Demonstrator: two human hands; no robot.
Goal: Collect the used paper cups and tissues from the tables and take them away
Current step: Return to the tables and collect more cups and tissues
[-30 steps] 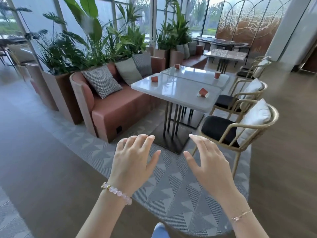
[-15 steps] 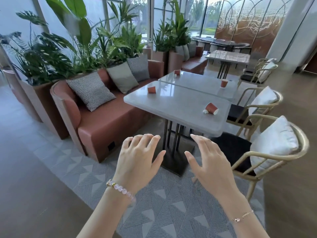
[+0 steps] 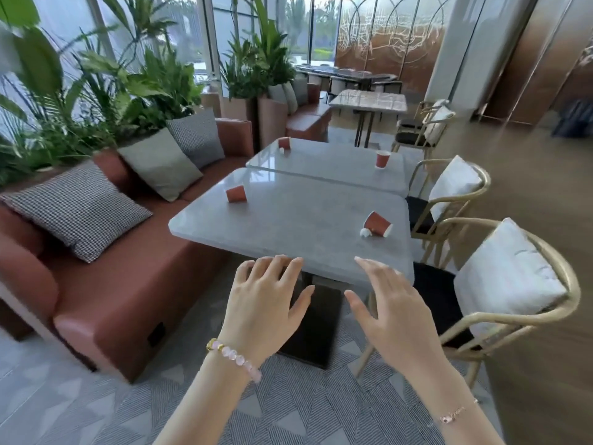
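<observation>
Two hands spread empty, left hand (image 3: 266,303), right hand (image 3: 390,316), table (image 3: 295,220) ahead, sofa (image 3: 134,284) and chair (image 3: 439,297) flanking

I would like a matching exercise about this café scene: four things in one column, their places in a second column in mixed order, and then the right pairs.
Things:
1 tipped cup beside a tissue
2 upright cup
3 nearest checked cushion
4 nearest white cushion

Places:
a on the far table
b on the sofa
c on the near table
d on the nearest gold chair

Pairs: 1-c, 2-a, 3-b, 4-d
</observation>
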